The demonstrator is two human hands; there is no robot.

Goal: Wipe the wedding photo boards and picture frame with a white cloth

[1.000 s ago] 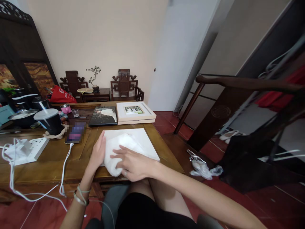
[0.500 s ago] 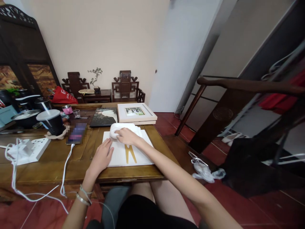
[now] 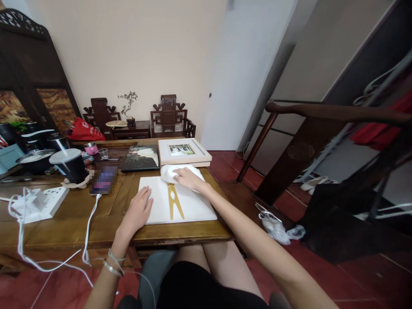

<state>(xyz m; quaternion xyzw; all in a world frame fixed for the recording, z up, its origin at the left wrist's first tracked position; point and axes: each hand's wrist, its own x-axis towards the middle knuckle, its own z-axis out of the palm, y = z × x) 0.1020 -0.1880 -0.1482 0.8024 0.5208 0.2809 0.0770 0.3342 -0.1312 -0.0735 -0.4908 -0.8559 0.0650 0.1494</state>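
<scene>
My right hand (image 3: 187, 178) grips a bunched white cloth (image 3: 168, 173), pressed down at the far side of a flat white board (image 3: 199, 210). On the board's left edge my left hand (image 3: 140, 210) lies flat, fingers stretched out, touching it. A gold shape with two long legs (image 3: 174, 201) shows on the board between my hands. Its upper end is next to the cloth and partly covered. The board lies on the wooden table (image 3: 148, 237) near its front edge.
Behind the board lie a white picture frame (image 3: 204, 155) and a dark picture panel (image 3: 128, 159). To the left are a phone (image 3: 103, 179) on a cable, a lidded black cup (image 3: 72, 167) and a white power strip (image 3: 53, 204). A wooden chair (image 3: 283, 159) stands on the right.
My right hand has moved to the right with the cloth, across the far part of the board. More of the gold shape shows now. My left hand has stayed in place.
</scene>
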